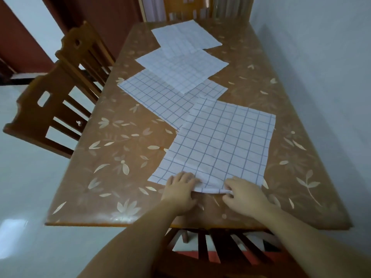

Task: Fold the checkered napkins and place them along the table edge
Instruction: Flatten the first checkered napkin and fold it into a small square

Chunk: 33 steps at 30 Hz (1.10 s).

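Several white napkins with a blue check lie unfolded in an overlapping row down the table. The nearest napkin (218, 145) is the largest in view and lies flat. Its near edge is lifted slightly off the table. My left hand (180, 189) grips that edge near the left corner, fingers over the cloth. My right hand (241, 192) pinches the same edge further right. Behind it lie a second napkin (156, 97), a third napkin (180, 67) and a fourth napkin (184, 37) at the far end.
The table (112, 157) has a brown leaf-patterned cover. Two wooden chairs (58, 97) stand along its left side, and another chair (220, 251) is under my arms at the near edge. A wall runs close along the right.
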Each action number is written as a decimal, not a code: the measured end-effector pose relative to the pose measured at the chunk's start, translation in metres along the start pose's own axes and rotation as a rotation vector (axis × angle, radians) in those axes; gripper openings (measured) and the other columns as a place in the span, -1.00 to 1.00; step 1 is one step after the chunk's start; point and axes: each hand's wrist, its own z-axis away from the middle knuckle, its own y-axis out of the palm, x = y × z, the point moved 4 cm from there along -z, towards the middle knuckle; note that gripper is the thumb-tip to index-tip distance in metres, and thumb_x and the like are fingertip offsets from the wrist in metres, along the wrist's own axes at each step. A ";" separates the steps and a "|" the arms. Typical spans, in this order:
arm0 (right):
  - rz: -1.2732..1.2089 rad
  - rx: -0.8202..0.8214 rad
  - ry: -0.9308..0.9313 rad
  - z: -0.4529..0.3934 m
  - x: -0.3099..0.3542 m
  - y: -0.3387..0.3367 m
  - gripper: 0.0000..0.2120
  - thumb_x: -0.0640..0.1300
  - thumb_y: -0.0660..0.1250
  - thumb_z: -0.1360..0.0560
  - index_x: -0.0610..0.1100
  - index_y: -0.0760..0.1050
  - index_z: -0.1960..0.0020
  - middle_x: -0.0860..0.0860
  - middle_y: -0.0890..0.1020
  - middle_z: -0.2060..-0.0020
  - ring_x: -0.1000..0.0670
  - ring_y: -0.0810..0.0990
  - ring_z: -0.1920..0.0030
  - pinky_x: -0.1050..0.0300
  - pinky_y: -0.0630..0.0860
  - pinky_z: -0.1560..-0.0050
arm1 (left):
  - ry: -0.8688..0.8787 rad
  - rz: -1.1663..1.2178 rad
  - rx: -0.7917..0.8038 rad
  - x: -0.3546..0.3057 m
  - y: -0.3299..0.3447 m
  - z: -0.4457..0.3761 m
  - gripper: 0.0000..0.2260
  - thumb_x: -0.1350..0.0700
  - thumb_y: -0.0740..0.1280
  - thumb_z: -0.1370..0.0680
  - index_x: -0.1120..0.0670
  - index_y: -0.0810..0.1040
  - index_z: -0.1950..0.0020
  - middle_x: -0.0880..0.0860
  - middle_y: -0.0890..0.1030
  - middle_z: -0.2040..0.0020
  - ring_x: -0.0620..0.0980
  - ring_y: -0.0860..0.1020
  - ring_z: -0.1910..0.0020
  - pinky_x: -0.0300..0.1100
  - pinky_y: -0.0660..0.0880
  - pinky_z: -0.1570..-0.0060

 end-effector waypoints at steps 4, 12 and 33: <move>-0.020 0.040 0.087 0.024 -0.019 -0.028 -0.84 0.01 0.17 -0.49 0.05 0.26 0.25 0.05 0.44 0.31 0.01 0.46 0.28 0.14 0.29 0.32 | -0.013 0.072 -0.079 0.000 -0.026 -0.002 -0.77 0.08 0.21 -0.54 -0.04 0.57 -0.13 -0.01 0.57 -0.15 0.05 0.50 -0.18 -0.09 0.39 -0.17; 0.251 -0.047 0.085 0.062 0.023 -0.020 -0.60 0.08 0.19 -0.50 0.08 0.33 -0.32 0.10 0.52 -0.13 0.01 0.50 -0.13 0.07 0.37 -0.10 | 0.179 0.181 0.052 -0.013 -0.044 0.016 -0.85 0.05 0.21 -0.58 -0.02 0.53 0.15 0.04 0.60 0.08 0.07 0.55 0.07 -0.11 0.45 0.17; 0.220 -0.206 0.357 0.026 -0.038 -0.101 -0.78 -0.24 0.18 -0.42 0.02 0.47 0.05 0.03 0.60 0.14 -0.07 0.55 0.13 0.07 0.52 0.17 | -0.144 0.668 -0.574 0.037 -0.117 0.026 -0.90 0.15 0.35 -0.51 -0.03 0.60 0.04 -0.07 0.61 0.06 -0.01 0.53 -0.01 -0.20 0.41 0.11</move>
